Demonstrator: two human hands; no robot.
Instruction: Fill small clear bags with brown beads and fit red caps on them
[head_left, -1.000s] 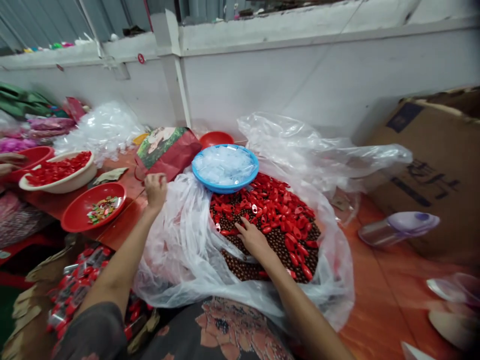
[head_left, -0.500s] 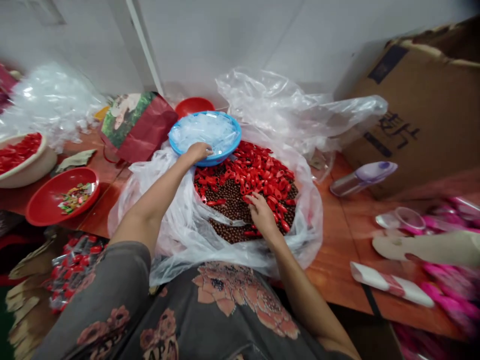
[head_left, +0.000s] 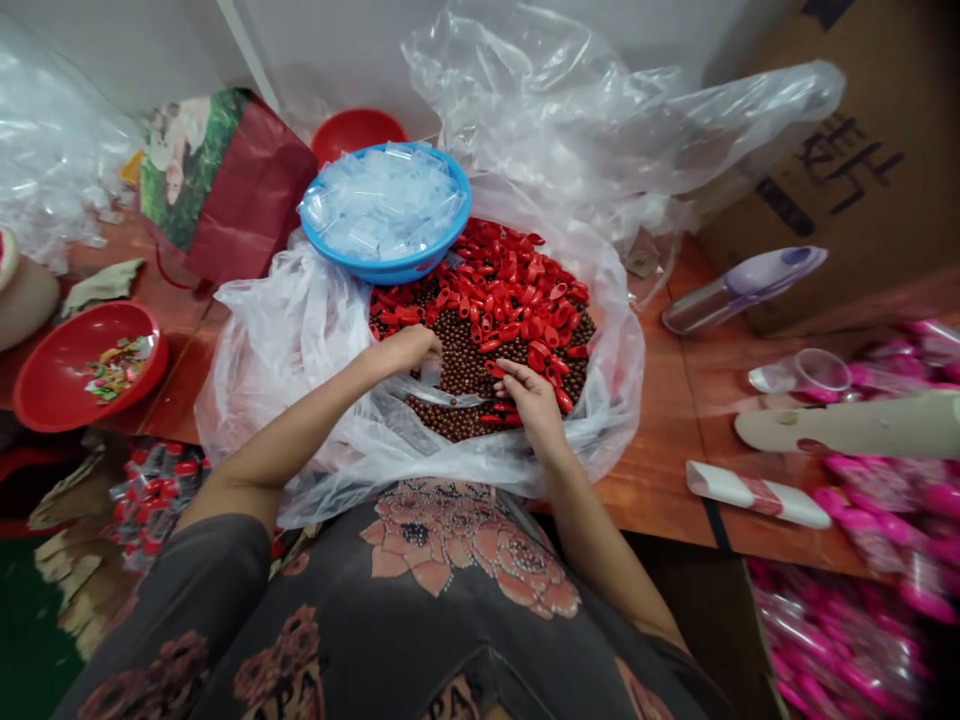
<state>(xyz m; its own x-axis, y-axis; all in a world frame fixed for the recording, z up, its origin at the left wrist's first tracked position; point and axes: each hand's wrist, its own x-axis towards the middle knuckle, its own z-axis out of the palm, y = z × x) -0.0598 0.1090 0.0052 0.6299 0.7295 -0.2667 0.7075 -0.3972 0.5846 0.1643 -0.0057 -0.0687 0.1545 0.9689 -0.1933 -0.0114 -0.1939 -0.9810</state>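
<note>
Over the brown beads (head_left: 459, 350), my left hand (head_left: 411, 350) is closed on a small clear plastic piece (head_left: 430, 372) that hangs below its fingertips. My right hand (head_left: 531, 398) pinches a small red plastic piece (head_left: 495, 369) between thumb and fingers, just to the right. Many more red pieces (head_left: 517, 270) lie heaped on the beads, all inside an opened clear plastic bag (head_left: 615, 400). Behind my left hand, a blue bowl (head_left: 420, 268) full of similar clear pieces rests at the bag's back left edge.
A red dish (head_left: 45, 380) with small colourful bits and a paper gift bag (head_left: 247, 200) stand left. At right are a purple-topped tumbler (head_left: 742, 290), a clear cup (head_left: 821, 372), a white roll (head_left: 757, 495) and a large cardboard box (head_left: 862, 240). Pink-capped items (head_left: 840, 640) fill the lower right.
My left hand has come from the blue bowl down toward my right hand, bringing a clear plastic piece. My right hand stays over the beads with its red piece. The view has tilted down.
</note>
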